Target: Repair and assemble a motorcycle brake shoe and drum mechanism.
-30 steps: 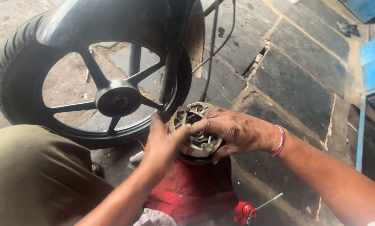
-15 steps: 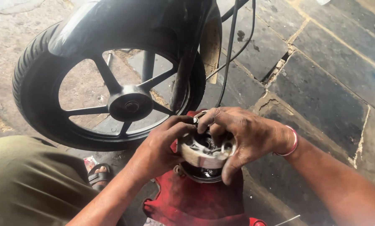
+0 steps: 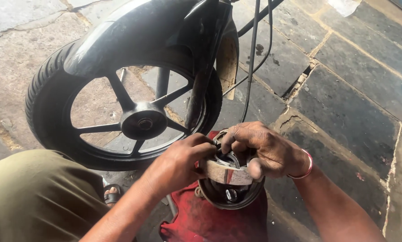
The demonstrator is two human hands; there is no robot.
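A black motorcycle wheel [image 3: 120,116] stands behind. Over a red cloth [image 3: 210,222], the left hand [image 3: 176,166] and right hand [image 3: 266,150] both clasp a brake shoe assembly [image 3: 228,172] — apparently mid-fitting; firm, even pressure seems needed.

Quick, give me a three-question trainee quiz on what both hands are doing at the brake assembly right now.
1. True or false: both the left hand and the right hand are on the curved brake shoe.
2. What lies under the round drum plate? A) red cloth B) blue tray C) bare wood
3. Fill in: the black motorcycle wheel stands ____ the hands, farther from the camera.

Key: 1 true; 2 A, the red cloth; 3 behind.
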